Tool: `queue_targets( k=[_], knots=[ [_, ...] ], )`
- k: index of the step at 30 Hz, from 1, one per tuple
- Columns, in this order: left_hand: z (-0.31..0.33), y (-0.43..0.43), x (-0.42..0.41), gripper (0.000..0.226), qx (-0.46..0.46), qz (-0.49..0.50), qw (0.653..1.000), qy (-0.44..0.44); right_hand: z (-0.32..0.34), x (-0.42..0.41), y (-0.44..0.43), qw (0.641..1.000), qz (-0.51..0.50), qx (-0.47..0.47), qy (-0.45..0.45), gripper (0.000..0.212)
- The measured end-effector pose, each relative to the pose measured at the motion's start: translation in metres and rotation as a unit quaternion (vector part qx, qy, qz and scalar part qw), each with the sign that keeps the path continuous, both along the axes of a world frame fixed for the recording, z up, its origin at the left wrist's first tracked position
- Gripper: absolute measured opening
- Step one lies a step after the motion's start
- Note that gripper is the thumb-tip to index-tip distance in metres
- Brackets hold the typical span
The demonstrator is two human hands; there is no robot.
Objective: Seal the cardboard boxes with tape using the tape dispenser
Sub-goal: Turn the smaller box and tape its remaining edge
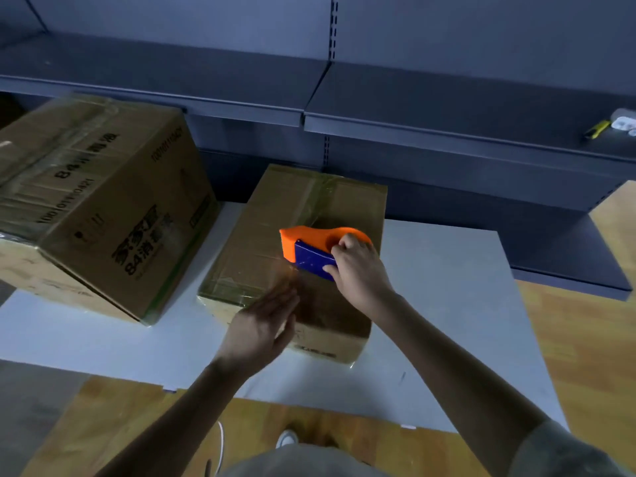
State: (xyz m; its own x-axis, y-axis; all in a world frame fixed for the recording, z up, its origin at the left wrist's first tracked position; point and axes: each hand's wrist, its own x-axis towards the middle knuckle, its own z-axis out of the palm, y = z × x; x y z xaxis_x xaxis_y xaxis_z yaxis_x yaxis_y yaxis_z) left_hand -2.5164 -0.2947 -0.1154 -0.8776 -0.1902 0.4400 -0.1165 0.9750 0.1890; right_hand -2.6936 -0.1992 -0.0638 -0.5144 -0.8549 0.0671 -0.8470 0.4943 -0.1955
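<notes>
A flat cardboard box (261, 242) lies in the middle of a white board, its top shiny with strips of clear tape. My right hand (358, 270) grips an orange and blue tape dispenser (309, 251) that sits on the box's top, orange nose pointing left. My left hand (265, 321) is at the box's near edge, fingers straight and together, blurred, just left of the dispenser. A bigger printed cardboard box (103, 208) stands to the left, also wrapped in tape.
The white board (447, 304) lies on a wooden floor (585, 339). Dark metal shelving (413, 115) runs along the back, with a yellow tool and small white items (616, 127) at its far right. My shoe (287, 438) shows below.
</notes>
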Motion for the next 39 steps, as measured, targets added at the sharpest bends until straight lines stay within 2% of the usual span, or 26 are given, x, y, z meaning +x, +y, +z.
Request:
queue_targets(
  k=[3,6,7,9,10,12,13,14,16,19,21,23,25,30,33,36,38,39],
  knots=[
    [0.007,-0.033,0.019,0.042,-0.008,0.207,0.978,0.008,-0.004,0.003,0.007,0.998,-0.032,-0.01,0.054,0.035],
    [0.013,-0.062,0.03,0.051,0.038,0.342,0.931,-0.118,-0.009,0.015,0.036,0.985,-0.114,-0.097,0.087,0.046],
    [0.012,-0.07,0.033,0.058,0.052,0.352,0.92,-0.165,-0.01,0.019,0.048,0.984,-0.151,-0.071,0.061,0.051],
    [0.005,-0.081,0.038,0.065,0.056,0.334,0.919,-0.202,-0.017,0.025,0.068,0.979,-0.192,0.064,-0.012,0.062],
    [0.002,-0.084,0.039,0.064,0.063,0.32,0.925,-0.197,-0.024,0.027,0.075,0.973,-0.193,0.113,-0.05,0.059],
    [-0.002,-0.087,0.041,0.059,0.084,0.298,0.934,-0.179,-0.035,0.033,0.079,0.956,-0.187,0.107,-0.197,0.056],
    [-0.003,-0.087,0.042,0.054,0.091,0.285,0.94,-0.163,-0.038,0.037,0.08,0.942,-0.177,0.067,-0.276,0.057],
    [-0.004,-0.088,0.044,0.049,0.102,0.269,0.948,-0.14,-0.04,0.04,0.081,0.935,-0.15,0.032,-0.32,0.062],
    [-0.005,-0.087,0.048,0.041,0.145,0.229,0.958,-0.094,-0.042,0.037,0.087,0.937,-0.116,-0.01,-0.328,0.076],
    [-0.003,-0.07,0.05,0.044,0.238,0.155,0.955,-0.085,-0.046,0.011,0.109,0.933,-0.172,-0.048,-0.312,0.075],
    [-0.006,-0.059,0.049,0.052,0.24,0.125,0.957,-0.107,-0.047,-0.003,0.122,0.931,-0.174,-0.034,-0.319,0.073],
    [-0.007,-0.058,0.048,0.053,0.222,0.134,0.957,-0.133,-0.048,-0.007,0.128,0.929,-0.144,-0.023,-0.339,0.077],
    [-0.007,-0.064,0.048,0.053,0.241,0.14,0.949,-0.151,-0.048,-0.012,0.131,0.923,-0.131,-0.019,-0.361,0.08],
    [-0.013,-0.069,0.052,0.062,0.3,0.09,0.94,-0.135,-0.046,-0.027,0.122,0.887,-0.141,0.001,-0.439,0.098],
    [-0.021,-0.069,0.056,0.063,0.27,0.082,0.953,-0.105,-0.048,-0.03,0.122,0.883,-0.123,-0.008,-0.453,0.099],
    [-0.024,-0.069,0.061,0.056,0.212,0.079,0.969,-0.102,-0.052,-0.029,0.129,0.895,-0.095,-0.034,-0.434,0.089],
    [-0.021,-0.071,0.062,0.043,0.155,0.073,0.982,-0.081,-0.054,-0.031,0.133,0.938,-0.063,-0.01,-0.34,0.08],
    [-0.021,-0.073,0.062,0.044,0.118,0.064,0.988,-0.071,-0.054,-0.032,0.135,0.962,-0.051,0.019,-0.269,0.076]
  ],
)
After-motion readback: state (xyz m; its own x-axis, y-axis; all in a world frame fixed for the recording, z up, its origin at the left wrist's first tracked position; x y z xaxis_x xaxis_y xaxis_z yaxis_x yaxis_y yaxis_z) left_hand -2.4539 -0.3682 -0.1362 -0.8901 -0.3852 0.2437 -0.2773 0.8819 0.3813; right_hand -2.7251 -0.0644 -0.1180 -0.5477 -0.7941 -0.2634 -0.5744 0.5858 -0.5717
